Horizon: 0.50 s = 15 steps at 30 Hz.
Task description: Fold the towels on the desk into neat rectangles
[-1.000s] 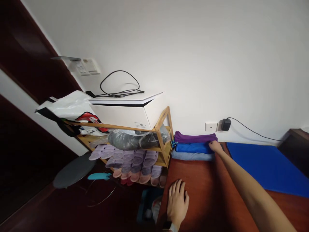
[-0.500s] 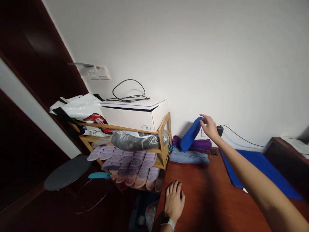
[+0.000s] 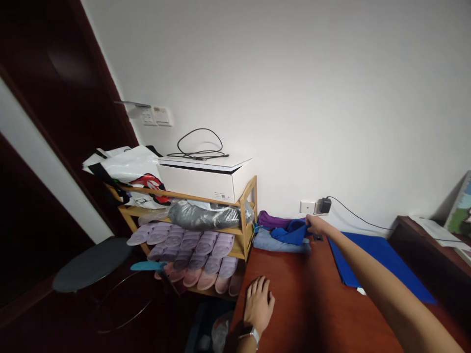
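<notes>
At the far left corner of the reddish table (image 3: 290,299), my right hand (image 3: 315,224) is closed on the edge of a crumpled blue cloth (image 3: 293,232). The blue cloth rests over a light-blue folded garment (image 3: 279,243), with a purple rolled cloth (image 3: 270,219) behind it by the wall. My left hand (image 3: 258,303) lies flat on the table near its left edge, fingers spread, with nothing held; a watch is on that wrist.
Left of the table stands a wooden rack (image 3: 243,240) with purple and pink slippers and a white box (image 3: 198,180). A blue folder-like sheet (image 3: 379,262) lies on the right. A black plug (image 3: 325,205) is in the wall, and a round stool (image 3: 91,264) stands far left.
My right hand has come down with the blue cloth, which hung upright from it and now lies crumpled on the other cloths. The view has shifted slightly.
</notes>
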### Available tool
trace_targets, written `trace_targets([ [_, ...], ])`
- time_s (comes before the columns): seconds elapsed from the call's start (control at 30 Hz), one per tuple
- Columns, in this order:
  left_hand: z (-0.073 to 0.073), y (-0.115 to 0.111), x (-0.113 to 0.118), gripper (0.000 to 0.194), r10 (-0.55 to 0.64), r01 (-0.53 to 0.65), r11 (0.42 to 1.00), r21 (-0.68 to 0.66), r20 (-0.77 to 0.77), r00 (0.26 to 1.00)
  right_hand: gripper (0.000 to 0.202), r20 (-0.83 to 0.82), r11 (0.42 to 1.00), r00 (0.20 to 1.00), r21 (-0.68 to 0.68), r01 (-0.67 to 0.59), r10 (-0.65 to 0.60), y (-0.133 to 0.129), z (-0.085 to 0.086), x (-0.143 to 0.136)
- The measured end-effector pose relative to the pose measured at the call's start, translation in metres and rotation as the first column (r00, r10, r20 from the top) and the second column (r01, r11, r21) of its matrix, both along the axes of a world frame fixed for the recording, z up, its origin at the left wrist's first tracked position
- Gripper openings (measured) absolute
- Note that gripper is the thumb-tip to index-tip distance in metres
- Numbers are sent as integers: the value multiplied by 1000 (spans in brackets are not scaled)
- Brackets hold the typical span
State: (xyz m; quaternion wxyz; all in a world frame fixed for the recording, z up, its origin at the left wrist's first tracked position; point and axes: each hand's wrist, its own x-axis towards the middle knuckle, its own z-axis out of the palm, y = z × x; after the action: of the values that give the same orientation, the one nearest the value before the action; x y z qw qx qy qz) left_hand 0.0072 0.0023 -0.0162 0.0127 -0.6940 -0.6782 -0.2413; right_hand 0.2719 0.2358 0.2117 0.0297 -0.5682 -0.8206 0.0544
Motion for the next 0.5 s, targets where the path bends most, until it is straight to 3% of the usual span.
trace_targets([
  [0.17, 1, 1, -1, 45, -14, 14, 1000, 3, 7, 1000, 27, -55, 995, 994, 29, -97, 98, -4, 21, 5],
  [0.37, 0, 3, -1, 47, -8, 8, 1000, 3, -24, 1000, 40, -123, 950, 969, 258, -176, 213, -36, 72, 5],
  [0.43, 3, 4, -2, 47, -11, 11, 1000, -17, -39, 999, 49, -184, 895, 942, 404, -187, 280, -56, 100, 7],
  [0.5, 9, 3, -2, 47, -25, 23, 998, -52, -26, 999, 58, -280, 790, 875, 590, -167, 394, -82, 136, 12],
])
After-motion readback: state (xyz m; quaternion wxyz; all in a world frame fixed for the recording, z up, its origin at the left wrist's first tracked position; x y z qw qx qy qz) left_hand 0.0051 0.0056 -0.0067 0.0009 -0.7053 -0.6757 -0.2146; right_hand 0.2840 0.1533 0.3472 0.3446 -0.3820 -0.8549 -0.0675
